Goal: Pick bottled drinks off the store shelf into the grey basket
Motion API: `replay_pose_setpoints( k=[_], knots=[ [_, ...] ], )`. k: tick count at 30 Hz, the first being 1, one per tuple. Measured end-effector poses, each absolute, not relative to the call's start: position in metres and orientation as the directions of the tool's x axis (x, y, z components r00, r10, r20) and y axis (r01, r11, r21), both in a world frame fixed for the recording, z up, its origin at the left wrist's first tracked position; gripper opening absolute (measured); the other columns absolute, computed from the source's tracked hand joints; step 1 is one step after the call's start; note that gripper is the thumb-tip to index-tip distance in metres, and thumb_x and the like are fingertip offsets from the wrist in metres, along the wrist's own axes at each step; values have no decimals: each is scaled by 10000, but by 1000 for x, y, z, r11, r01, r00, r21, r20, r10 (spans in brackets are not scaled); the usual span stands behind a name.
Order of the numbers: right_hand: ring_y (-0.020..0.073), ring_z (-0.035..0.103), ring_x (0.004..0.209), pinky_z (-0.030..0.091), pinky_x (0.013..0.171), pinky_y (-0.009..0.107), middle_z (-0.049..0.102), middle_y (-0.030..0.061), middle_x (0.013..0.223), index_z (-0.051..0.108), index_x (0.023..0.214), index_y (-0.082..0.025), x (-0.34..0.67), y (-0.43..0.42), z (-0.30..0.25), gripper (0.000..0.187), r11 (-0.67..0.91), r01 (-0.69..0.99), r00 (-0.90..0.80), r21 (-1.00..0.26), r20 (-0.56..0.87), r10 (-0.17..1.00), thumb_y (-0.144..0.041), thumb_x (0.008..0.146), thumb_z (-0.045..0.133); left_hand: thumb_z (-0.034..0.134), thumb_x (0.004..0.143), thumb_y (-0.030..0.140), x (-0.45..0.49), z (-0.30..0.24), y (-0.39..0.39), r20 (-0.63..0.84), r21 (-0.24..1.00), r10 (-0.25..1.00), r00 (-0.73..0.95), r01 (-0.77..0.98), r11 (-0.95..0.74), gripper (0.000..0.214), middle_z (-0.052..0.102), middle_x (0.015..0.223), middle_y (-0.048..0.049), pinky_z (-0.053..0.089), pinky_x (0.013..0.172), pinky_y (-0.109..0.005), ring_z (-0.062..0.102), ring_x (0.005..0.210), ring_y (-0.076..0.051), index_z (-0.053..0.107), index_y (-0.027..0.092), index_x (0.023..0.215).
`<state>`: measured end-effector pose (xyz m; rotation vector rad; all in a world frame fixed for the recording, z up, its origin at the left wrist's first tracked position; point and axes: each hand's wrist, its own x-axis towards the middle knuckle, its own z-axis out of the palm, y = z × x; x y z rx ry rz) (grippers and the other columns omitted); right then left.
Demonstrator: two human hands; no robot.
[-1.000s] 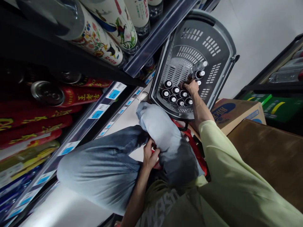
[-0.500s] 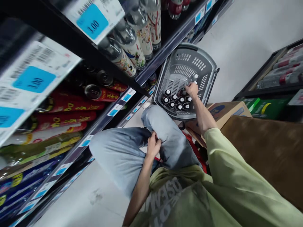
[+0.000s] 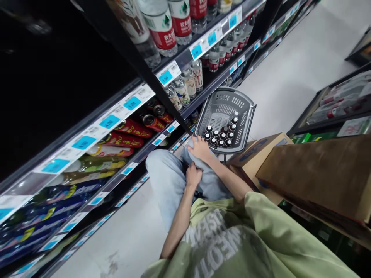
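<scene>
My right hand [image 3: 199, 149] rests on the knee of my jeans [image 3: 210, 181], fingers spread and holding nothing. Just below it, my left hand [image 3: 193, 175] lies on my leg with its fingers curled in; whatever they may hold is hidden. Beyond the knee stands a grey plastic shopping basket [image 3: 249, 116] on the floor. Several bottles [image 3: 222, 136] with white-topped dark caps stand upright in its near end and along its right side. Another, clearer-looking cap [image 3: 236, 113] shows at the far end of that row.
On the left run store shelves with price tags [image 3: 108, 121], red cans [image 3: 135, 129] and water bottles [image 3: 162, 27]. Cardboard boxes [image 3: 315, 170] are stacked close on my right. Farther along, a display of packed bottles [image 3: 333, 102] borders the pale floor [image 3: 278, 69].
My right hand has let go of a bottle inside the basket and come back to my knee. More caps show along the basket's right side. The view has shifted, showing more shelves.
</scene>
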<state>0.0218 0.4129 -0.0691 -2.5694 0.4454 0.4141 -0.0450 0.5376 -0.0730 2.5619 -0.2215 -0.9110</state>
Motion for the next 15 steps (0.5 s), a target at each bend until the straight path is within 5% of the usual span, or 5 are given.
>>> replay_pose_setpoints(
  k=[8,15],
  knots=[
    [500,344,1521,421,1119,713,152,290,1785,229,1731,-130,-5,425,-54,790,-910,-313,907,-272,-371,-201,-430,1060,517,529,890,96,-52,-76,537,-507,468,-344,791,-83,-880,465,776,1261,-227,548,1050,-382,746,1206,-341,632,93,1344],
    [499,401,1480,447,1085,675,217,276,1777,313,1712,-149,-6,428,-52,774,-894,-339,907,-291,-355,-228,-425,1027,541,519,914,83,-58,-65,545,-464,456,-387,797,-160,-875,369,741,1290,-205,536,1073,-395,727,1218,-314,632,126,1263]
  ],
)
